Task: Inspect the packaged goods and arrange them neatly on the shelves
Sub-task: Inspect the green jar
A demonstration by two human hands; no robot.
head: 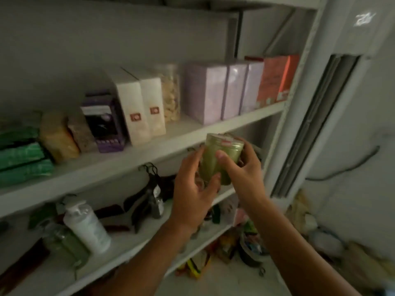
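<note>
While the left hand's fingers (197, 155) and thumb curl round the near side of the squat see-through jar of green filling (213, 167) and the right hand's fingers (223, 158) clasp its far side just below the gold lid, the jar hangs in the air in front of the edge of the white middle shelf (149, 150), resting on nothing. Both the left hand (194, 189) and the right hand (245, 174) grip it, so this piece looks to be mid-inspection, not yet placed. Behind it the middle shelf already reads as mostly tidy: lilac boxes (205, 92), orange boxes (273, 82), two tall white boxes (136, 107), a dark purple box (104, 122) and stacked green packets (21, 157) stand in a row. The lower shelf (124, 246) seems to be the work left, with a white pump bottle (85, 227), matching green jars (64, 246) and black hangers (141, 201) lying loosely, and a heap of coloured packets (245, 242) on the floor. The jar's label is too blurred to read, its underside is covered by the hands, the green packets are cut off at the left edge, and the floor heap is too dim to sort out.
</note>
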